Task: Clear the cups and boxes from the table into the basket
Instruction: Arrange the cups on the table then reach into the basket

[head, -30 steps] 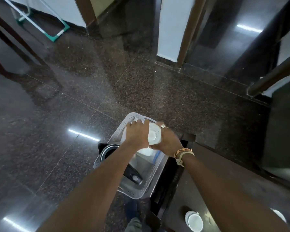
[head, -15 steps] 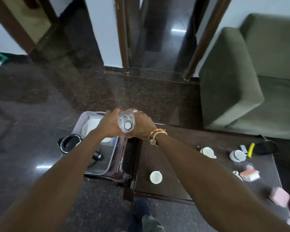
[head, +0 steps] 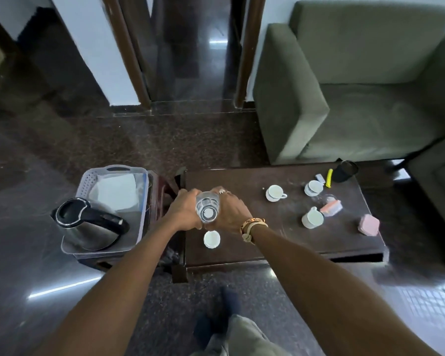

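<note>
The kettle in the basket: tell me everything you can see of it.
The kettle has a shiny steel-looking body, a black lid that is closed, and a thick black handle pointing right, toward the table. It leans in the near end of the pale perforated plastic basket, its top overhanging the left rim. White paper-like sheets lie behind it. Neither hand touches it.

A dark polished stone floor (head: 49,140) is reflecting strips of ceiling light. A green armchair (head: 350,93) is sitting behind the dark wooden table (head: 242,250), beside white walls (head: 93,47) and brown door frames (head: 129,52).
</note>
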`<state>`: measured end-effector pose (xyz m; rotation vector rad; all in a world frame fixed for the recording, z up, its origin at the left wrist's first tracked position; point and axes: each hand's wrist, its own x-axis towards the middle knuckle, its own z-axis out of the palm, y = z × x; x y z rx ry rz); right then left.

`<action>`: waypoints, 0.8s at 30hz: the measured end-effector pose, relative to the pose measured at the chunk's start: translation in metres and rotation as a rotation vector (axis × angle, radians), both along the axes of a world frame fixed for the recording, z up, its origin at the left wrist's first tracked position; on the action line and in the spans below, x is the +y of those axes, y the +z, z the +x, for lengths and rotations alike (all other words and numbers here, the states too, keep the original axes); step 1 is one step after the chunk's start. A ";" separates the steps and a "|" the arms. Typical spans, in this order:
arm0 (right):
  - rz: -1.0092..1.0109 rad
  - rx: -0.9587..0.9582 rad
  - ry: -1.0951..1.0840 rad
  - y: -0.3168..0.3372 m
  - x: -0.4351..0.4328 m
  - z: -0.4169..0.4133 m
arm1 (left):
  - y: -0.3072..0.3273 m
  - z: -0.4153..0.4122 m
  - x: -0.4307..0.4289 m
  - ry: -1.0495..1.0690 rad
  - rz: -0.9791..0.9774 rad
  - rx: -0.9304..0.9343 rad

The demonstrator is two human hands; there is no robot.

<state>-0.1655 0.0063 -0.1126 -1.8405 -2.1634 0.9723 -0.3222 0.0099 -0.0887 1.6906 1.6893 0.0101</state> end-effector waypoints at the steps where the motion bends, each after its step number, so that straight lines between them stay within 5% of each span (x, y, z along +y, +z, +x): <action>1: 0.007 0.002 -0.023 0.004 -0.003 0.009 | 0.004 0.008 -0.001 -0.016 0.009 -0.004; 9: 0.051 0.019 -0.151 0.022 -0.022 0.101 | 0.022 0.104 0.004 -0.143 0.045 -0.024; 24: -0.071 -0.019 -0.172 -0.044 -0.019 0.304 | -0.044 0.314 0.012 -0.210 -0.060 0.016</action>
